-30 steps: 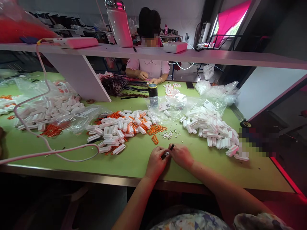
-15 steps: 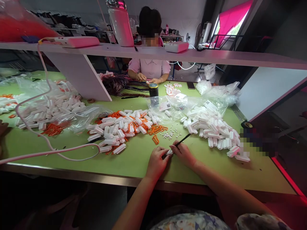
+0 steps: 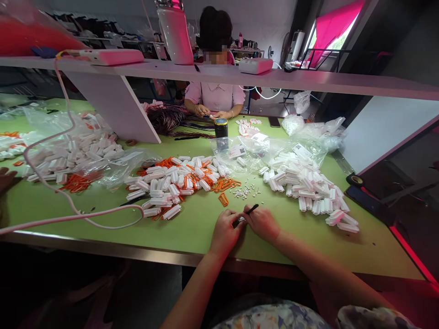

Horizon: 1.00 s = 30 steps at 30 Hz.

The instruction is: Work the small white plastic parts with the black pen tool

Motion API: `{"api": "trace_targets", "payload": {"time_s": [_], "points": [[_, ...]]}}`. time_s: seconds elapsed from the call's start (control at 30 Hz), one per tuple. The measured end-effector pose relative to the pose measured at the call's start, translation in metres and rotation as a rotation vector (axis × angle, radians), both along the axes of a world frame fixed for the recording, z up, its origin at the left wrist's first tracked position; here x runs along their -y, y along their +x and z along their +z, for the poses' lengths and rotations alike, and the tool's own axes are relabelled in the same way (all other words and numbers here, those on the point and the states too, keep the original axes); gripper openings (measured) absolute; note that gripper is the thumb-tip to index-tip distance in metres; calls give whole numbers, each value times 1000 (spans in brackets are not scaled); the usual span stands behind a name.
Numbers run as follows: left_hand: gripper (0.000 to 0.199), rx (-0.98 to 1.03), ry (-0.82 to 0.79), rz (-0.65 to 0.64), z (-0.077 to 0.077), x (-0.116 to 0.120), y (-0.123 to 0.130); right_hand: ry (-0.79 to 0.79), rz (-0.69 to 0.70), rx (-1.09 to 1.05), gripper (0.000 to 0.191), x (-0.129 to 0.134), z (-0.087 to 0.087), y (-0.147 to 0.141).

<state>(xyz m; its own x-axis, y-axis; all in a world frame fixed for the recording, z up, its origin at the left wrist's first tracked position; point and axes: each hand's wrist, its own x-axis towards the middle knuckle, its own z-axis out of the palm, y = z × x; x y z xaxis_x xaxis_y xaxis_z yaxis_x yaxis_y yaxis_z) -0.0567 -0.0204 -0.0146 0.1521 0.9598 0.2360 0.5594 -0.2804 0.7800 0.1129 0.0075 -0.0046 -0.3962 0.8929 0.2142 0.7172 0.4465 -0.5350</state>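
Note:
My left hand [image 3: 226, 229] is closed around a small white-and-dark piece [image 3: 241, 220], mostly hidden by the fingers, just above the green table's near side. Against it, my right hand [image 3: 262, 223] pinches a thin black stick-like tool [image 3: 253, 209], whose upper end sticks out past the fingers; its lower end is hidden. The fingers of both hands meet at the piece. Just beyond them lie tiny white parts [image 3: 243, 192] and a loose orange frame-shaped clip [image 3: 223, 199].
White plastic blocks mixed with orange clips form a heap [image 3: 171, 183] to the left; another white heap [image 3: 308, 183] is at the right. A dark can [image 3: 221, 129] stands behind clear bags [image 3: 236, 155]. A pink cable [image 3: 103, 224] crosses the left. A person [image 3: 214, 98] works opposite, under the shelf [image 3: 206, 71].
Less of the black tool shows above my right hand, and the fingers have drawn closer to my left hand. The left hand keeps its grip on the piece. The view has shifted slightly.

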Motion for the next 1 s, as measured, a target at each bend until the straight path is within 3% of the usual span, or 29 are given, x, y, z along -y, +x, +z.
{"api": "trace_targets", "payload": {"time_s": [0.1, 0.3, 0.6, 0.73, 1.0], "points": [[11, -6, 0, 1, -1, 0, 0, -22, -8, -44, 32, 0, -2, 0], [12, 1, 9, -3, 0, 0, 1, -135, -26, -387, 33, -3, -8, 7], [11, -12, 6, -5, 1, 1, 1, -189, -27, -446, 33, -5, -10, 6], [12, -10, 8, -6, 2, 1, 1, -167, -19, -361, 34, -4, -7, 7], [9, -9, 15, 3, -1, 0, 1, -57, -8, 30, 25, 0, 7, -1]]}}
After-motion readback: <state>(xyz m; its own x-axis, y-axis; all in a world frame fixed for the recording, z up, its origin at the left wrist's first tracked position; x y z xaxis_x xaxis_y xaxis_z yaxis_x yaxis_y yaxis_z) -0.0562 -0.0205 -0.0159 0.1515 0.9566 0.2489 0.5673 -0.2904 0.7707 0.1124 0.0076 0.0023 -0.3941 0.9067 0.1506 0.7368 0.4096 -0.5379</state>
